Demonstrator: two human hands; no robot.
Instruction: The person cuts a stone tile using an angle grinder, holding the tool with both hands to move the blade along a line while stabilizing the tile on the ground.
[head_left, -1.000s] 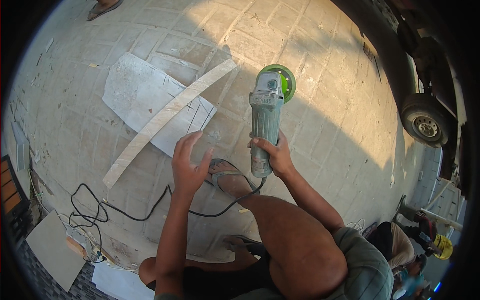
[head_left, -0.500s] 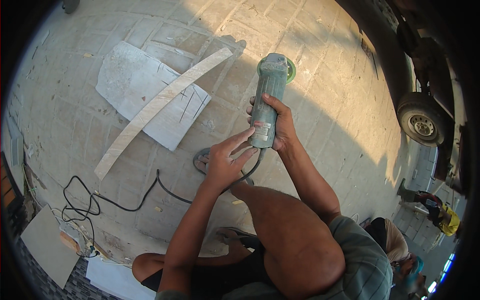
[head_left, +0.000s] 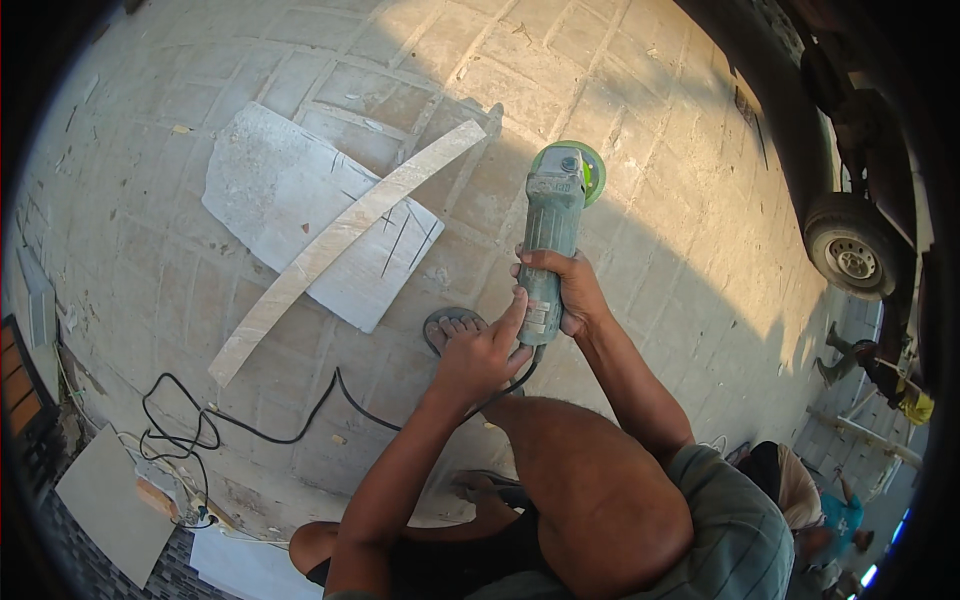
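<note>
Upright in front of me is a dusty grey-green angle grinder (head_left: 551, 225), its green disc (head_left: 597, 172) at the far end and its black cord (head_left: 535, 370) leaving the near end. My right hand (head_left: 583, 295) is closed round the body from the right, thumb across the top. From the left, my left hand (head_left: 480, 358) pinches the rear of the body, index finger along its side and thumb close to the cord end. On the ground to the left, a long curved pale strip (head_left: 335, 245) lies across a light stone slab (head_left: 270, 185) marked with dark lines.
The cord (head_left: 290, 437) runs loosely over the paving to a tangle at lower left, near a grey tile (head_left: 110, 505). My sandalled foot (head_left: 455, 325) is beyond my knee. A vehicle wheel (head_left: 850, 250) stands at right; other people (head_left: 840, 510) are at lower right.
The grinder has come closer to me and turned slightly, showing more of its green disc. My left index finger now lies farther along its side. The whole view has shifted a little.
</note>
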